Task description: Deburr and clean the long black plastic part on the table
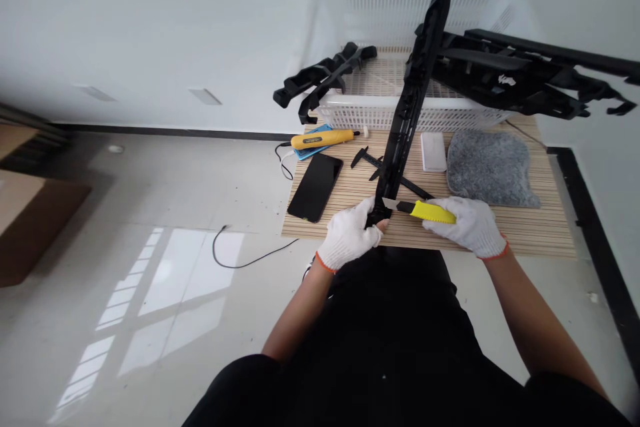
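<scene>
A long black plastic strip (411,100) slants up from the table's front edge past the basket. My left hand (350,233), in a white knit glove with an orange cuff, is closed around its near end. In my right hand (467,223), gloved the same way, is a yellow utility knife (433,212) with its blade out. The blade tip points left and lies at the strip's near end; whether it touches cannot be made out. Behind the strip lies a black caliper (415,188), partly covered by it.
A white plastic basket (350,110) at the back bears black plastic parts (505,73) that overhang its right side, and more brackets (325,77) at left. On the wooden table (545,233) lie a phone (316,187), a yellow rotary tool (320,139), a white box (433,151) and a grey cloth (490,167).
</scene>
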`<state>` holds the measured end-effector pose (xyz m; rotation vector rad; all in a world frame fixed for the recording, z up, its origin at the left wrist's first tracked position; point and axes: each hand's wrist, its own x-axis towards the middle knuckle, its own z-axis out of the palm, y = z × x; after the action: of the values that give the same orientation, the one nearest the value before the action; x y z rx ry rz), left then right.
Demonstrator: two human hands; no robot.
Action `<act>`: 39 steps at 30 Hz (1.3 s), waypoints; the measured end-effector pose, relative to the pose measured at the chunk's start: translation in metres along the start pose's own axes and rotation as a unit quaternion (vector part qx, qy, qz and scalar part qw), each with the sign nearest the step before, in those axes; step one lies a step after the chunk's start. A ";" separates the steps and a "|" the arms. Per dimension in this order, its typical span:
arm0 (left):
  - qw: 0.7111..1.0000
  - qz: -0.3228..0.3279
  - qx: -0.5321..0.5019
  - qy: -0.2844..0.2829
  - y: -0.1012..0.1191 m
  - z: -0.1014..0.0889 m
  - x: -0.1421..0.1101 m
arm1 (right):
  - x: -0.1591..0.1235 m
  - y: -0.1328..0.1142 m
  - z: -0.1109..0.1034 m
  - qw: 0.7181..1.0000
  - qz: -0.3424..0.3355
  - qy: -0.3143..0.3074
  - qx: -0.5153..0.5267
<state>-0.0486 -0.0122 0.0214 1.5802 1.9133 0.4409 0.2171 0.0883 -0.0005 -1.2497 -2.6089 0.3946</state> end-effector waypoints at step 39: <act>0.999 0.008 -0.024 -0.042 -0.001 -0.010 0.000 | -0.001 -0.015 0.003 0.999 0.032 -0.004 -0.040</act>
<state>-0.0554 -0.0113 0.0287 1.5597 1.8138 0.4175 0.2060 0.0785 0.0015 -1.3637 -2.6189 0.3102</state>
